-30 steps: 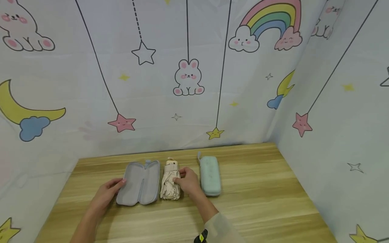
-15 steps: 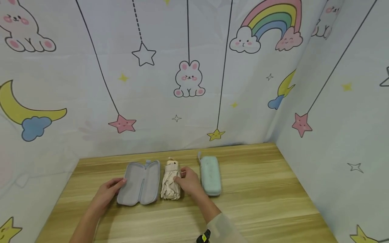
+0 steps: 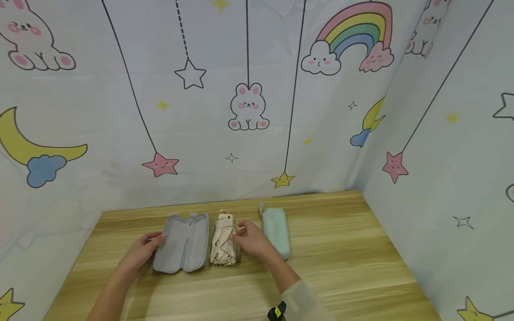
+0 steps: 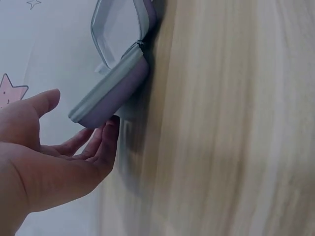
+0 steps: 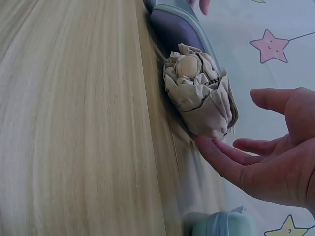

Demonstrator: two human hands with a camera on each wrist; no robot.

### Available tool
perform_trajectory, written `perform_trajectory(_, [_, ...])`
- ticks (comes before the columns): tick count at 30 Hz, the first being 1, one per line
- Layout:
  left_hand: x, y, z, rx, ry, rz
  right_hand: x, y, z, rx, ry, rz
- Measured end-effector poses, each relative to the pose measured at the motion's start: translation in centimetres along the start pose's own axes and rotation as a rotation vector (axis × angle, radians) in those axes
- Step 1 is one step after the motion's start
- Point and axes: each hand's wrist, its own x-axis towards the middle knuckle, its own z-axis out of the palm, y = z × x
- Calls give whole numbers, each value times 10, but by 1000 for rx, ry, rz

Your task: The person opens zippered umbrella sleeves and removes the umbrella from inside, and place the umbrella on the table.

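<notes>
A zip case [image 3: 173,245], grey inside and purple outside [image 4: 110,101], lies spread open on the table, its left half tilted up. My left hand [image 3: 140,254] is at its left edge; in the left wrist view the fingertips touch the underside and the thumb stands apart. Right of the case lies a folded beige umbrella [image 3: 223,243], its handle end toward the wall. Beside it is my right hand [image 3: 254,240]. In the right wrist view the fingers reach the umbrella's lower side [image 5: 204,115], with the thumb [image 5: 268,100] away from it.
A closed mint-green zip case [image 3: 278,232] lies right of the umbrella, partly behind my right forearm. The wood-grain table [image 3: 345,249] meets a printed cloth wall [image 3: 201,133] at the back, with another cloth wall [image 3: 441,200] on the right.
My right hand has loosened from the umbrella and shifted slightly right, now overlapping the green case's edge. The left hand stays at the open case. The head view has shifted a little.
</notes>
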Motion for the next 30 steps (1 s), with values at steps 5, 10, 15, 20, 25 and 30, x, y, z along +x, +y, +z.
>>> perform_trajectory(5, [-7,10,0,69,-8,56,-9,-1,-4,-28,-37,-26])
perform_trajectory(10, [-16,23,-4,189,-24,84,-19,0,-7,-53,-71,-45])
perform_trajectory(15, [-30,36,-3,318,-24,121,-28,3,-8,-61,-102,-75])
perform_trajectory(20, [-35,44,3,411,7,180,-34,3,-15,-80,-147,-114])
perform_trajectory(25, [-37,50,8,520,63,283,-38,-2,-25,-146,-143,-164])
perform_trajectory(30, [-42,57,17,582,100,381,-41,-7,-36,-215,-124,-227])
